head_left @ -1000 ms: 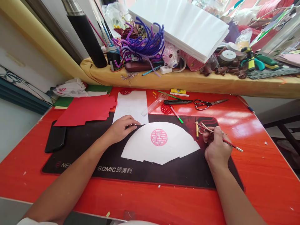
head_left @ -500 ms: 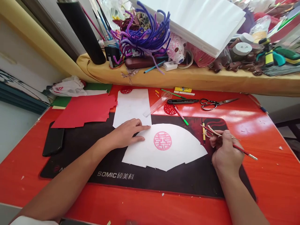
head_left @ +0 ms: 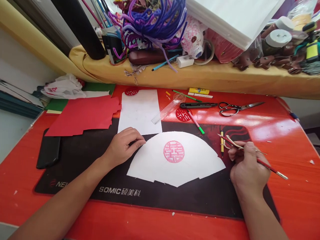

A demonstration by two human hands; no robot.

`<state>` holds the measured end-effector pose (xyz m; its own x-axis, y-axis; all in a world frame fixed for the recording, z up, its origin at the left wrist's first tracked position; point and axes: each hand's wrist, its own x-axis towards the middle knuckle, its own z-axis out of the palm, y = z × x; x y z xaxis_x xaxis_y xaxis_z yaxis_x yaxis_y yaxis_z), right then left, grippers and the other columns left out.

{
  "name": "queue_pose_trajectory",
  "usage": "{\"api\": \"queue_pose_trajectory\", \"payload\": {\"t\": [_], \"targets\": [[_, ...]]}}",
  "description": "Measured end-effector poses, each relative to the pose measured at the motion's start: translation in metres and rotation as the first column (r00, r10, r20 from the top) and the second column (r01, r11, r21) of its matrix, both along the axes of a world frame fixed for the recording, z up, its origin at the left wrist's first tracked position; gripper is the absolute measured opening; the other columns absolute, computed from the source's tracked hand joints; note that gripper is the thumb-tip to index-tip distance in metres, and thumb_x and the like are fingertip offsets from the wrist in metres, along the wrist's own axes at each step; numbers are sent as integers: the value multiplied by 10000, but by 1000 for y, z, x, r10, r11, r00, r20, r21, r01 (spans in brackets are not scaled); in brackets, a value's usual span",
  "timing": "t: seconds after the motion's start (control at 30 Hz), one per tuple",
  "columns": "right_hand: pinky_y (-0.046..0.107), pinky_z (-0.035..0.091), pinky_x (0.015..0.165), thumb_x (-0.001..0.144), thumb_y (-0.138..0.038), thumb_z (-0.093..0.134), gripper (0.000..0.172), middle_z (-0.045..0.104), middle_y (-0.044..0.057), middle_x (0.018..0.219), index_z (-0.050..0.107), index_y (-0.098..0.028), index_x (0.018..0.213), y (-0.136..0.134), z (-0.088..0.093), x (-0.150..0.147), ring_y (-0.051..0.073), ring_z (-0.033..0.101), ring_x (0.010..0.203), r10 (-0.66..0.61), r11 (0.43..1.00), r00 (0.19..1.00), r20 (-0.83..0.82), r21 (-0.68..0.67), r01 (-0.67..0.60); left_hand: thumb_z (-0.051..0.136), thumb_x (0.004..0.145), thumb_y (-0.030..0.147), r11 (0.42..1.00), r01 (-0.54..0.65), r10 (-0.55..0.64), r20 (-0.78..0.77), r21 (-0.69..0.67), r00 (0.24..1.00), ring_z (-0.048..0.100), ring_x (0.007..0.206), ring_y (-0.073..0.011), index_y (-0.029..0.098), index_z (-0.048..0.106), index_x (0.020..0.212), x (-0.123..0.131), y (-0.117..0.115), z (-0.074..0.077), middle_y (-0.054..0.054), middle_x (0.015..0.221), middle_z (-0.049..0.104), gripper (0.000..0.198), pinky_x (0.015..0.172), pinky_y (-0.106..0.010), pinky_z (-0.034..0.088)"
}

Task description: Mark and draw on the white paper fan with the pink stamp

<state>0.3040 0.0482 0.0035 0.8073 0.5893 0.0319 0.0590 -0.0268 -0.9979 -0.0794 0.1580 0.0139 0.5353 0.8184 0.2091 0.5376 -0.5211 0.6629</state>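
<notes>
The left hand (head_left: 122,148) keeps fingers together, tips touching the white paper fan's (head_left: 190,173) left edge; the right hand (head_left: 246,165) pinches a thin red paintbrush (head_left: 271,168).

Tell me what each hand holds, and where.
The right hand grips a thin red-handled brush midway along its shaft; the left hand holds nothing.

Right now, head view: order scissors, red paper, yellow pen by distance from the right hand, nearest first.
1. Yellow pen: on the mat, just left of the right hand.
2. Scissors: on the desk, straight ahead of the hand.
3. Red paper: far left of the desk.
</notes>
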Motion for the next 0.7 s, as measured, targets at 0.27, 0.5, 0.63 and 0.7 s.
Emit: {"api": "queue_pose_trajectory", "payload": {"t": [0.27,0.5,0.63,0.7], "targets": [[273,461,549,955,-643,775,452,656,-12,650,780,-197,875,0,-2,-2,134,596,577,-27,999,999,19,17,27,677,1088,496,995,91,-86,-112,40,990,718,1057,-261,275,809,1195,0,-7,-19,-60,1110,798,279,990,-438,584],[256,455,532,895,-678,818,507,639,-21,619,742,-178,865,2,0,0,134,603,557,-57,994,996,-73,88,63,670,1084,543,992,96,-90,-89,76,992,720,1056,-265,275,797,1200,0,-4,-26,-60,1124,789,318,976,-421,581],[251,437,506,809,-683,879,529,622,-32,591,743,-173,852,2,8,0,121,563,523,-25,989,982,-187,139,52,675,1069,572,994,96,-91,-88,51,992,723,1079,-276,282,791,1206,1,-3,-26,-60,1130,799,341,990,-430,579],[252,432,502,798,-675,892,523,624,-33,589,742,-178,856,2,14,-2,124,567,526,15,988,977,-214,152,18,675,1066,578,995,94,-91,-74,34,993,721,1081,-276,279,784,1204,1,-3,-25,-57,1131,805,347,997,-433,580]]}}
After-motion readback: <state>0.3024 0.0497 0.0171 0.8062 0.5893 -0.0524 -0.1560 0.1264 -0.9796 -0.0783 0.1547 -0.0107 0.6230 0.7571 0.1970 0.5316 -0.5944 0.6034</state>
